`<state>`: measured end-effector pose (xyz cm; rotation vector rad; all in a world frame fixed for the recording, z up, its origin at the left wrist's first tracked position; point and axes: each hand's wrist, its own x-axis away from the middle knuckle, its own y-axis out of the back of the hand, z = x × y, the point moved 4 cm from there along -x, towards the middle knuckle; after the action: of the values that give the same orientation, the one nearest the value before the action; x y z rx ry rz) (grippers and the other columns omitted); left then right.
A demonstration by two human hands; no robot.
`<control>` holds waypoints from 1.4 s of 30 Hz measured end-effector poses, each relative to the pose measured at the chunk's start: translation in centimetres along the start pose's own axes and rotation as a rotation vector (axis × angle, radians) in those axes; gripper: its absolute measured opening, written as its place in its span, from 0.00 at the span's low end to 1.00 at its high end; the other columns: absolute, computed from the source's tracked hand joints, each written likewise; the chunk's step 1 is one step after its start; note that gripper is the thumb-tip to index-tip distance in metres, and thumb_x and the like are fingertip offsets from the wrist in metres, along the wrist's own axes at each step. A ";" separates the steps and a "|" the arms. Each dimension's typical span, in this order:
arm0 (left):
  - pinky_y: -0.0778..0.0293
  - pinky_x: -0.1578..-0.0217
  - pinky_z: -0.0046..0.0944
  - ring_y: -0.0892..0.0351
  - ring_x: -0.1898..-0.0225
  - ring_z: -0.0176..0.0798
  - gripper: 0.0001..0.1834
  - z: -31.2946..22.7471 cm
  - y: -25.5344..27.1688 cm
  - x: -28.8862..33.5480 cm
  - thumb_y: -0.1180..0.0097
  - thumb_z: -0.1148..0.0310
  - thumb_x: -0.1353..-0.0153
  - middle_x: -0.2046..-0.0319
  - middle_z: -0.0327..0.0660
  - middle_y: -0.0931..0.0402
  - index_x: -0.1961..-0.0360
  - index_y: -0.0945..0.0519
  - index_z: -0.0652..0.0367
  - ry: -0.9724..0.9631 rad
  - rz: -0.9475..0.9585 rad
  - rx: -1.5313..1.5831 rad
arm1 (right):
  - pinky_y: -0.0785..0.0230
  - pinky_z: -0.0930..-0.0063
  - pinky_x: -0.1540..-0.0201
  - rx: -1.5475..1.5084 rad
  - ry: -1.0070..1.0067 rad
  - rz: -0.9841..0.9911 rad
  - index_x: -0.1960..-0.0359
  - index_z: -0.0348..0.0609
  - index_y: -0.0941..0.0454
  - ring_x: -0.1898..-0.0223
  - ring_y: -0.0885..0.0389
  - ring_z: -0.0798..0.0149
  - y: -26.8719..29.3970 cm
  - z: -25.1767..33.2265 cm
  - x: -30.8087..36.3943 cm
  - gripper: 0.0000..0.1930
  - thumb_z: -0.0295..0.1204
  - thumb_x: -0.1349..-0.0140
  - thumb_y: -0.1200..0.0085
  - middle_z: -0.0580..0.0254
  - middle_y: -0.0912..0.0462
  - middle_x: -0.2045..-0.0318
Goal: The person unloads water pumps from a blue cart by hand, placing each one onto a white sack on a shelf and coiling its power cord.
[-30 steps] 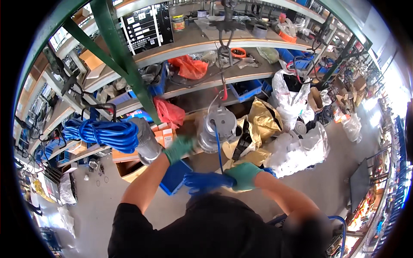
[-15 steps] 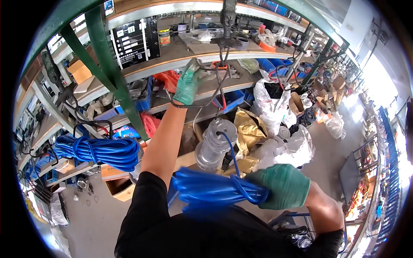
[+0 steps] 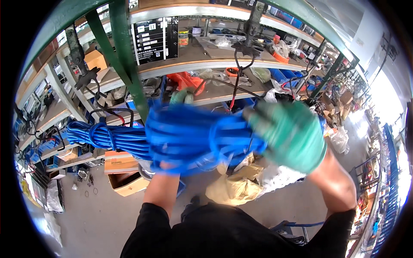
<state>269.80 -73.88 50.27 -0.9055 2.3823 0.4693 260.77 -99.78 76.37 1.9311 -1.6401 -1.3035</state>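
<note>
My right hand [image 3: 290,137], in a green glove, grips one end of a coil of blue cable [image 3: 193,135] raised in front of me; both are blurred by motion. My left hand [image 3: 183,96], also gloved in green, closes on the end of a dark metal hook [image 3: 236,81] that hangs from an overhead chain fitting. The raised coil hides my left wrist and part of that hand. Another coil of blue cable [image 3: 107,135] hangs at left under a second dark hook [image 3: 114,114], its right end covered by the raised coil. The silver pump is mostly hidden behind the coil.
A green steel frame [image 3: 122,47] stands close at left, before shelves [image 3: 189,56] with boxes, bins and bags. An opened cardboard carton [image 3: 127,182] sits on the floor at lower left. Gold-coloured bags [image 3: 234,187] lie below the raised coil.
My right hand has lifted the coil up and forward, over the pump and my left forearm. My left hand has come slightly lower, still at the hook. The view has shifted somewhat.
</note>
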 end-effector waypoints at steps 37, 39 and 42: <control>0.18 0.60 0.37 0.17 0.57 0.36 0.09 13.5 -7.2 22.2 0.44 0.71 0.29 0.57 0.37 0.20 0.49 0.23 0.55 0.809 0.938 0.365 | 0.21 0.62 0.46 -1.066 -1.458 0.013 0.40 0.37 0.22 0.50 0.14 0.51 -14.0 13.2 29.9 0.23 0.29 0.37 0.39 0.48 0.14 0.49; 0.18 0.61 0.40 0.16 0.59 0.39 0.11 16.2 -7.5 26.1 0.44 0.72 0.29 0.57 0.38 0.20 0.47 0.22 0.55 0.928 1.086 0.309 | 0.23 0.57 0.49 -0.768 -2.090 0.238 0.43 0.45 0.20 0.52 0.14 0.48 -15.9 26.6 42.7 0.20 0.37 0.36 0.45 0.49 0.14 0.52; 0.19 0.62 0.41 0.16 0.61 0.40 0.12 18.6 -7.6 29.0 0.44 0.72 0.30 0.59 0.38 0.19 0.47 0.22 0.53 0.991 1.267 0.115 | 0.25 0.55 0.43 -0.504 -2.717 0.416 0.43 0.46 0.19 0.46 0.17 0.43 -11.1 47.1 51.1 0.23 0.41 0.38 0.46 0.45 0.15 0.49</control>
<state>263.60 -84.71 17.26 0.7982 3.6217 0.3103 228.38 -127.03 20.09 1.1143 0.6677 2.0881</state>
